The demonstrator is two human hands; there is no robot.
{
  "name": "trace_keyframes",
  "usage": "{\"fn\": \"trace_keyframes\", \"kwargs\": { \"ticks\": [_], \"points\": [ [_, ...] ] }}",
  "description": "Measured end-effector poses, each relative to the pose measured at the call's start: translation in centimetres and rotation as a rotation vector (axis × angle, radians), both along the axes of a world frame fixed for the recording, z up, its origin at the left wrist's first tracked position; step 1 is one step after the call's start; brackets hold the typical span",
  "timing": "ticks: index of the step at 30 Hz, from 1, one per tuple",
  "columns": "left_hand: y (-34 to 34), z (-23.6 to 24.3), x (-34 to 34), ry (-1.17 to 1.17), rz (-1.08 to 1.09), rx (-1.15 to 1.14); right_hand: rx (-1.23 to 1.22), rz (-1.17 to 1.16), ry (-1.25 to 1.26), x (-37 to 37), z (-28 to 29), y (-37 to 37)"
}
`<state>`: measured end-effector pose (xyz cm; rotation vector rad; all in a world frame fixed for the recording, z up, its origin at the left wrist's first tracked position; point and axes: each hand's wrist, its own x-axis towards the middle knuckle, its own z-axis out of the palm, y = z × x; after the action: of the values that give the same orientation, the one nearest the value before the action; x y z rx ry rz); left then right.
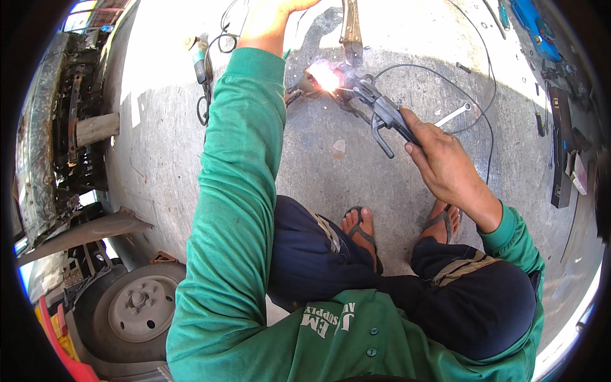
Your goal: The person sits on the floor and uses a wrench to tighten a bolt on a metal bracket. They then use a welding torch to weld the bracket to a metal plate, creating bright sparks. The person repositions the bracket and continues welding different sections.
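My right hand (pixel 443 156) is closed around the dark handle of a welding electrode holder (pixel 384 109). Its jaws reach toward a bright white-pink arc (pixel 326 77) with sparks and some smoke. The glare falls on small metal pieces (pixel 310 85) low over the concrete floor, whose shape is partly washed out. Just beyond the arc, a worn brownish metal bar (pixel 351 33) runs toward the top edge. My left arm stretches forward past the work, and my left hand (pixel 280 7) is cut off at the top edge with its fingers mostly hidden.
An angle grinder (pixel 200 62) lies left of my arm. A combination wrench (pixel 454 114) and a black cable (pixel 439 79) are on the right, with a long dark metal bar (pixel 560 146) and blue case (pixel 533 28) farther out. A vehicle wheel (pixel 141 303) is at lower left.
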<state>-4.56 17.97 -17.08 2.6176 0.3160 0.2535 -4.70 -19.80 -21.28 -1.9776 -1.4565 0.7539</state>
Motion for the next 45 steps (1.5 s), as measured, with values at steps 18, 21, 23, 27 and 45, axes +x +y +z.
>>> {"fn": "trace_keyframes", "kwargs": {
  "ticks": [18,21,23,27,45],
  "points": [
    [0.0,0.0,0.0,0.009,0.037,0.109,-0.044,0.012,-0.009,0.0,0.3,0.0],
    [0.4,-0.5,-0.2,-0.018,0.029,0.029,-0.026,0.018,-0.02,-0.1,0.2,0.0],
    [0.7,-0.6,-0.1,0.002,0.038,0.048,-0.022,0.018,-0.019,-0.1,0.1,0.0],
    [0.7,-0.6,0.0,0.01,0.029,0.07,-0.034,0.013,-0.007,-0.1,0.1,0.0],
    [0.9,-1.1,0.3,-0.023,0.02,0.081,-0.02,0.011,0.005,0.1,-0.5,-0.1]
  ]
}}
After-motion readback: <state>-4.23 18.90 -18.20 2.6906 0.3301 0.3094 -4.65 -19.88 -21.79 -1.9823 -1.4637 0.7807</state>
